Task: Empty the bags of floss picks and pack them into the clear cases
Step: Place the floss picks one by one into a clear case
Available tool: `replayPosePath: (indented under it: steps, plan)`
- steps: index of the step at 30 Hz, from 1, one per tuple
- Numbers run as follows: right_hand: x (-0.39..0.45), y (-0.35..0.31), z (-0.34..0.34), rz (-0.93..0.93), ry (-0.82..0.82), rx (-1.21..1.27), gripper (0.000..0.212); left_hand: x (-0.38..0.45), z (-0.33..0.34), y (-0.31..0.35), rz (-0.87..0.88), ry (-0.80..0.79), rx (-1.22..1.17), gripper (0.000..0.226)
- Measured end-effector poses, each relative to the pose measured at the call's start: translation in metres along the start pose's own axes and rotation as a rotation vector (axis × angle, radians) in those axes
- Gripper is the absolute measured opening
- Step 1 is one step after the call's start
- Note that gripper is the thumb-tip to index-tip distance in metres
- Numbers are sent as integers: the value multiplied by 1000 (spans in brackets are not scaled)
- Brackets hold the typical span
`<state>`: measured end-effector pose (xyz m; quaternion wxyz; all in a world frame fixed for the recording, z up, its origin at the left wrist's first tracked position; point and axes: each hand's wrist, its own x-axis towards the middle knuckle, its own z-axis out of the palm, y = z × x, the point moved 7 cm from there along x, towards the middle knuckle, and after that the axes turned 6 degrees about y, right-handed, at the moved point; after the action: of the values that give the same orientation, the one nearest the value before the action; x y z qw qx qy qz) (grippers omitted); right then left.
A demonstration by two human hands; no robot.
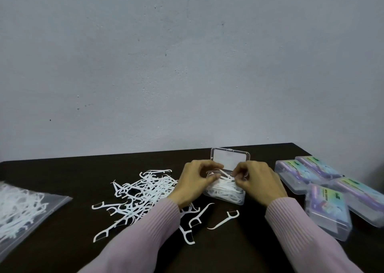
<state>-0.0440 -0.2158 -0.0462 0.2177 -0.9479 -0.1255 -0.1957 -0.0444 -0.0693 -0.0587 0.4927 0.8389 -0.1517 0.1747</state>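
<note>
Both hands over the open clear case (225, 192) at mid-table, lid tipped up behind. Left hand (194, 182) and right hand (256, 180) each seem to pinch white picks at the case mouth, fingers curled. Loose pile of floss picks (141, 195) just left of the case. Bag (22, 208) of picks far left; four closed cases (326, 198) stacked at right on the dark table (62, 252)

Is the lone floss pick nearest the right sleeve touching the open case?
Apart. The head view shows bare dark table between the lone pick and the open case.
</note>
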Motion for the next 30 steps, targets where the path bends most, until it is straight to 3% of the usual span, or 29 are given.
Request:
replayPosePath:
  steps: [7, 14, 20, 30]
  plan:
    - [0, 1, 2, -7, -51, -59, 10, -1, -16, -13, -32, -4, 83, 19]
    - [-1, -3, 7, -38, -131, -107, 24, -2, -10, -11, -1, 25, 121, 15]
    - [-1, -2, 1, -26, -132, -69, 8, -6, -4, -5, 88, -1, 232, 17]
    - [2, 6, -9, 1, -93, -25, 13, -6, -1, -3, 218, 24, 535, 29]
